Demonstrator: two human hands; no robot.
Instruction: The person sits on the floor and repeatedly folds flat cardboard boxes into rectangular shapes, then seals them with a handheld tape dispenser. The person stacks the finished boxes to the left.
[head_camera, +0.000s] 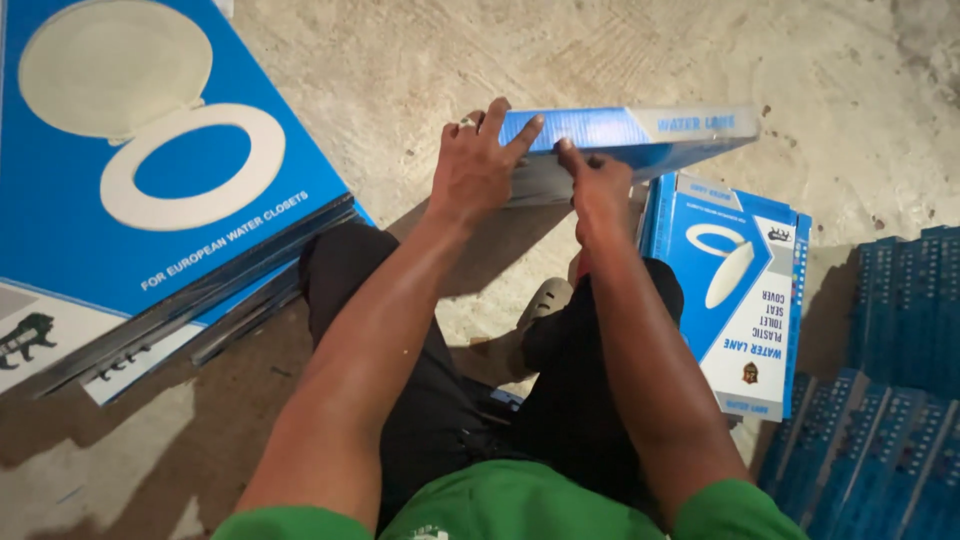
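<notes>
Rough, pale concrete floor (420, 60), gritty and scuffed. At upper centre, a flat blue cardboard box (640, 135), thin and rectangular, held edge-on above the floor. Left hand (475, 165) clamped on its near end, fingers curled over the top edge. Right hand (598, 185) pinching the same end from below, thumb up against the card. At upper left, a stack (150, 200) of glossy blue boxes. Right of centre, another box (735, 290) lying flat. At lower right, ribbed blue crates (890, 400).
</notes>
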